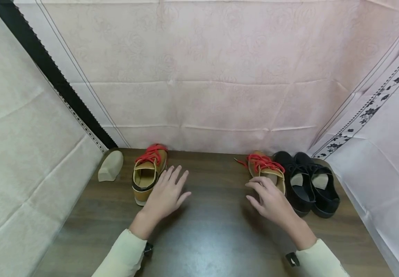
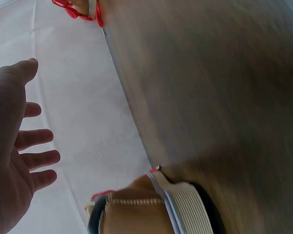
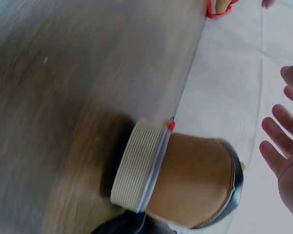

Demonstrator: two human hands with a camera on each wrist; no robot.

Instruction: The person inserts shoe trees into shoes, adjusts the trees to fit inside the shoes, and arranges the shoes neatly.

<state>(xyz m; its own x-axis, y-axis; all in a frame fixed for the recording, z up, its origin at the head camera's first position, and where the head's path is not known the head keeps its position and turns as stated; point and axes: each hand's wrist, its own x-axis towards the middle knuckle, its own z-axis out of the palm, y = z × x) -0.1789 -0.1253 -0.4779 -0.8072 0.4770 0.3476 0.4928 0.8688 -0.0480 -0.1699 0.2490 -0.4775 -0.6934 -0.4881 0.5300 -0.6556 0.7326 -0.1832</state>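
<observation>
In the head view, a tan shoe with red laces (image 1: 145, 177) stands at the left, and my left hand (image 1: 165, 194) hovers at its right side with fingers spread, holding nothing. A second tan shoe with red laces (image 1: 269, 171) stands at the right, beside a pair of black shoes. Over its heel end is my right hand (image 1: 270, 200), fingers loosely bent and nothing in them; it hides part of the heel. The wrist views show a gap between each hand (image 2: 14, 146) (image 3: 288, 136) and the tan shoe heels (image 2: 136, 212) (image 3: 190, 180).
Two black shoes (image 1: 301, 192) (image 1: 326, 196) with pale inserts (image 1: 320, 181) stand at the right by the cloth-covered side. A cream-coloured insert (image 1: 111, 166) lies at the far left. Pale cloth (image 1: 203, 96) rises behind the brown wooden surface (image 1: 206, 231).
</observation>
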